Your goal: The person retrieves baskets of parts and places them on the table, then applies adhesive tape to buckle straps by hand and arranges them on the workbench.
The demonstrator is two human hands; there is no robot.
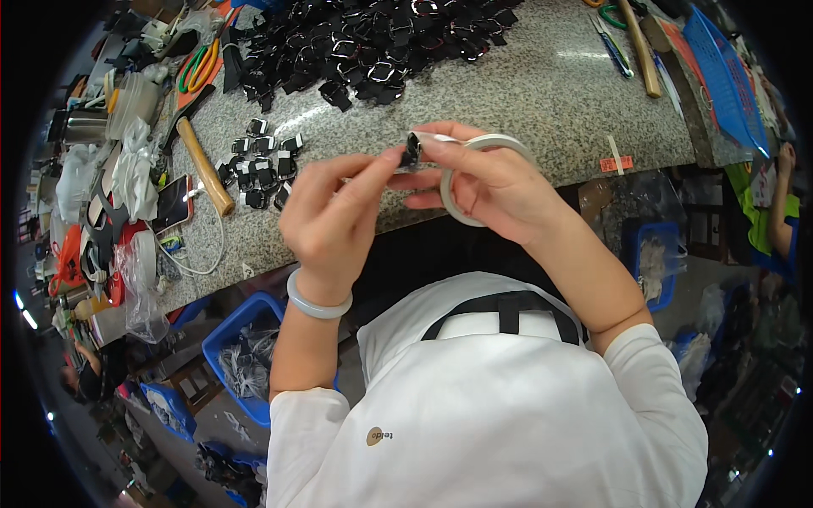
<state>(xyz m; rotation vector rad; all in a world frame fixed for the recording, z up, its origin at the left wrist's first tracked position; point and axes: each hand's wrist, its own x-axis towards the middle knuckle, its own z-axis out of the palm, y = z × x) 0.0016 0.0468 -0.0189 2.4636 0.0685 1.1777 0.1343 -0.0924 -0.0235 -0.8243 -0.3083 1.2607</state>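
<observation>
A small black piece is between the two grips, above the front edge of the desk. The left grip pinches it with the fingertips; the right grip meets it and carries a white tape roll around its fingers. The step in hand seems to be the applying of tape to this piece; the next move, I judge, calls for a steady left pinch and careful right fingers. Left of the left grip lie similar pieces with white patches, then a hammer. Beyond both grips is a large black heap.
</observation>
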